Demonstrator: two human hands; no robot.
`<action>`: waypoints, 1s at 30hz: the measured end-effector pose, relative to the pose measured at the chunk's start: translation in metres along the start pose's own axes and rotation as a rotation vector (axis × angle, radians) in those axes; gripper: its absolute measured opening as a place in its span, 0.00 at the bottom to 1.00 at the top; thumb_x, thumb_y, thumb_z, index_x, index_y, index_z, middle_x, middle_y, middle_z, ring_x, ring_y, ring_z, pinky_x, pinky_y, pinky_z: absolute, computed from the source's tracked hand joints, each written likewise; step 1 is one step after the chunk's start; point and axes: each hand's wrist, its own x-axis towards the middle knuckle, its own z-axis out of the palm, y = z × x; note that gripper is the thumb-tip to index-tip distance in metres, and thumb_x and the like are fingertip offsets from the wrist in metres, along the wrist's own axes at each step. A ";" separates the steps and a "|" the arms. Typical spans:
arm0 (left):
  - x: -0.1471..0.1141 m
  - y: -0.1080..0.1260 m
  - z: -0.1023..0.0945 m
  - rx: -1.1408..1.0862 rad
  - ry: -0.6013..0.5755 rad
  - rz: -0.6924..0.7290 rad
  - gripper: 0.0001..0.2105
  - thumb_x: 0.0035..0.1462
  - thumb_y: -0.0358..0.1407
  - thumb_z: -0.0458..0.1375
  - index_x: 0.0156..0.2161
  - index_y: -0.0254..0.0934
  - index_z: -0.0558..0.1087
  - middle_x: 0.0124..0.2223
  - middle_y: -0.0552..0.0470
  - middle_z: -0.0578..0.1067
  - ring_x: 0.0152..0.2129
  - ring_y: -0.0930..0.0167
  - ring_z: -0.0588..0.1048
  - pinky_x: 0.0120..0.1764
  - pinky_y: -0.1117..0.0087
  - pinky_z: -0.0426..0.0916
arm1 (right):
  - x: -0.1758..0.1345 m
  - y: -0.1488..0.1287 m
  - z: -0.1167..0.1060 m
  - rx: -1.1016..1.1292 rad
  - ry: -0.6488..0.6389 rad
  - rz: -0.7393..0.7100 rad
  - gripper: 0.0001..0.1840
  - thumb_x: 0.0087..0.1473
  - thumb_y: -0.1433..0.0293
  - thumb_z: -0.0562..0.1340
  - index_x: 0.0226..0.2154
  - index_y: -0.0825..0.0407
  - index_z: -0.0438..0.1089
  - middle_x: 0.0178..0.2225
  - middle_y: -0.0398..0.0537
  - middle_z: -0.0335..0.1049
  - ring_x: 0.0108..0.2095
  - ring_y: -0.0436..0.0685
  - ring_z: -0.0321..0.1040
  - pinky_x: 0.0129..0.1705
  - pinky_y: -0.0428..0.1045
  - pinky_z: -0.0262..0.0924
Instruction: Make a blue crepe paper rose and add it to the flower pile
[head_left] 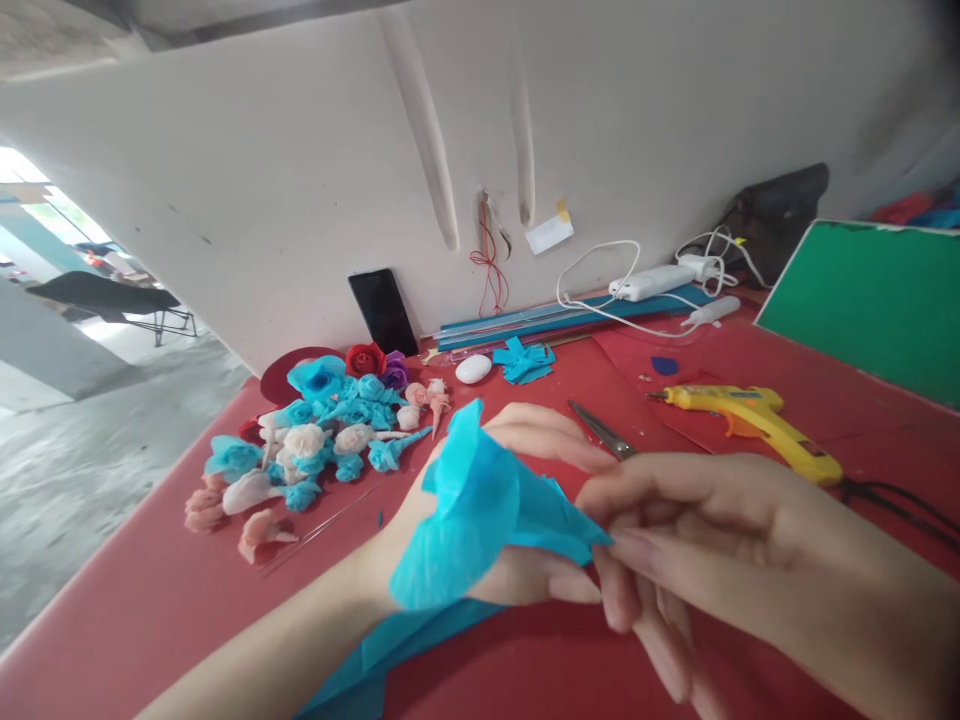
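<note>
A blue crepe-paper flower point(469, 510) lies across my left hand point(525, 575), its ruffled petals toward the left and its narrow end toward the right. The left fingers curl around it from behind and below, partly hidden by the paper. My right hand point(675, 540) pinches the pointed end of the flower between thumb and forefinger. Under my left forearm lies a sheet of blue crepe paper point(405, 645). Just beyond the hands, scissors point(604, 432) rest on the red table point(480, 690), their handles hidden.
Finished paper flowers point(307, 440) are piled at the left. A yellow glue gun point(757, 425) lies at the right with its cord. Behind stand a phone point(382, 310), blue paper strips point(523, 360), a white egg-shaped object point(473, 369), a power strip point(651, 283) and a green board point(870, 310).
</note>
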 end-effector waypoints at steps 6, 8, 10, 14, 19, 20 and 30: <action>-0.011 -0.002 0.017 -0.434 0.072 -0.037 0.11 0.52 0.41 0.62 0.42 0.47 0.75 0.44 0.52 0.77 0.46 0.64 0.73 0.53 0.60 0.68 | 0.007 0.007 -0.005 -0.045 0.100 -0.192 0.05 0.60 0.70 0.58 0.36 0.50 0.71 0.27 0.39 0.68 0.22 0.43 0.67 0.26 0.38 0.67; -0.014 0.000 0.023 -0.476 0.098 -0.082 0.09 0.54 0.39 0.61 0.42 0.45 0.76 0.33 0.54 0.78 0.37 0.67 0.77 0.54 0.60 0.66 | 0.009 0.013 -0.004 -0.071 0.150 -0.269 0.05 0.59 0.69 0.59 0.38 0.50 0.70 0.30 0.40 0.69 0.23 0.43 0.68 0.28 0.38 0.67; -0.015 0.003 0.028 -0.575 0.076 -0.161 0.11 0.55 0.37 0.61 0.44 0.44 0.74 0.25 0.58 0.75 0.23 0.72 0.76 0.46 0.62 0.72 | 0.010 0.019 -0.004 -0.106 0.167 -0.294 0.05 0.60 0.68 0.59 0.39 0.50 0.69 0.31 0.41 0.70 0.24 0.44 0.69 0.30 0.38 0.66; -0.015 0.004 0.032 -0.685 0.083 -0.234 0.11 0.58 0.33 0.57 0.46 0.42 0.73 0.21 0.58 0.71 0.16 0.77 0.71 0.25 0.74 0.72 | 0.013 0.025 -0.003 -0.121 0.170 -0.327 0.05 0.61 0.70 0.57 0.37 0.50 0.69 0.28 0.39 0.69 0.24 0.43 0.69 0.31 0.38 0.65; -0.015 0.000 0.034 -0.745 0.093 -0.188 0.09 0.61 0.29 0.53 0.41 0.39 0.76 0.25 0.55 0.71 0.19 0.76 0.72 0.22 0.76 0.71 | 0.017 0.028 -0.003 -0.070 0.155 -0.354 0.07 0.61 0.73 0.56 0.35 0.50 0.69 0.26 0.37 0.67 0.23 0.42 0.68 0.30 0.37 0.64; -0.015 0.000 0.033 -0.766 0.082 -0.182 0.10 0.61 0.29 0.52 0.41 0.39 0.76 0.25 0.55 0.70 0.20 0.76 0.72 0.22 0.75 0.71 | 0.017 0.028 -0.003 -0.057 0.154 -0.350 0.06 0.61 0.73 0.56 0.34 0.50 0.69 0.26 0.37 0.67 0.23 0.42 0.68 0.30 0.37 0.64; -0.015 0.003 0.031 -0.597 0.150 -0.238 0.06 0.58 0.33 0.57 0.34 0.38 0.77 0.24 0.54 0.75 0.18 0.75 0.73 0.34 0.69 0.74 | 0.016 0.031 -0.006 0.042 0.073 -0.305 0.06 0.62 0.71 0.56 0.36 0.50 0.69 0.28 0.38 0.67 0.25 0.43 0.69 0.31 0.39 0.66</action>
